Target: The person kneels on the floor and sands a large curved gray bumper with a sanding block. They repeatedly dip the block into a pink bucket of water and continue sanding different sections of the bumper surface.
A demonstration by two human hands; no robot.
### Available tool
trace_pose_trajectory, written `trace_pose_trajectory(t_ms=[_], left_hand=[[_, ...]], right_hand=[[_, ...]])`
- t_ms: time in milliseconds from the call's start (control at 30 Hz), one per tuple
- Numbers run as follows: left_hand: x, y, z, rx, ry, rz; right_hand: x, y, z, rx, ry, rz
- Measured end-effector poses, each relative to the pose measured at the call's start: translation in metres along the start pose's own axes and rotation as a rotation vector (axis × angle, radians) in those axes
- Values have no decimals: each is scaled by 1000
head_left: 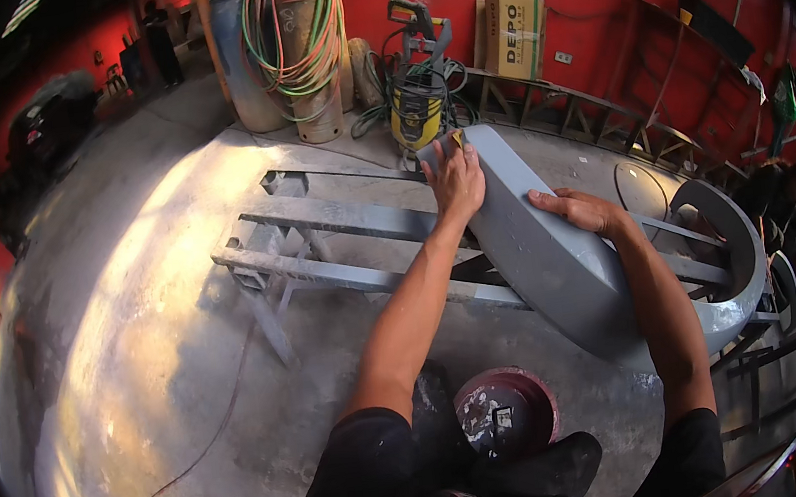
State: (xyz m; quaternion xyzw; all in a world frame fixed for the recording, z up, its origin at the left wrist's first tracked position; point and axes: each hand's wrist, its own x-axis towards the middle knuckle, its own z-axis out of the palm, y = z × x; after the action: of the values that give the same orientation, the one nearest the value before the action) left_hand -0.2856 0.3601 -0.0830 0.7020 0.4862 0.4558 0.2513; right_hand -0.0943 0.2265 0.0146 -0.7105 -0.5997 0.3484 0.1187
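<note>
A long, curved grey car body panel (555, 250) lies tilted across a metal stand (336, 218), its far end raised toward the wall. At that far end, my left hand (456, 181) is closed round the panel's edge. A small yellowish bit shows by its thumb and fingertips; what it is, I cannot make out. My right hand (582, 211) grips the panel's right edge farther down, thumb on the upper face and part of the fingers hidden. Small drops or specks dot the grey surface.
Below the panel, a dark red tub (541, 399) stands on the concrete floor near my legs. Beyond the stand are a yellow and black pressure washer (417, 109), a gas cylinder (312, 81) wound with hoses, and a cardboard box (513, 34). Dark metal parts (795, 370) crowd the right.
</note>
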Motion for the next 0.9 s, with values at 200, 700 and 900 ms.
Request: trace_pose_trajectory(t_ms=[200,700,900], left_hand=[[-82,34,71,-245,172,117],[-52,4,10,-91,7,-365],[-98,21,27,37,-13,-205]], right_hand=[[-3,5,-12,87,-85,19],[-11,-3,5,-12,14,5],[-9,-4,-2,43,-56,32]])
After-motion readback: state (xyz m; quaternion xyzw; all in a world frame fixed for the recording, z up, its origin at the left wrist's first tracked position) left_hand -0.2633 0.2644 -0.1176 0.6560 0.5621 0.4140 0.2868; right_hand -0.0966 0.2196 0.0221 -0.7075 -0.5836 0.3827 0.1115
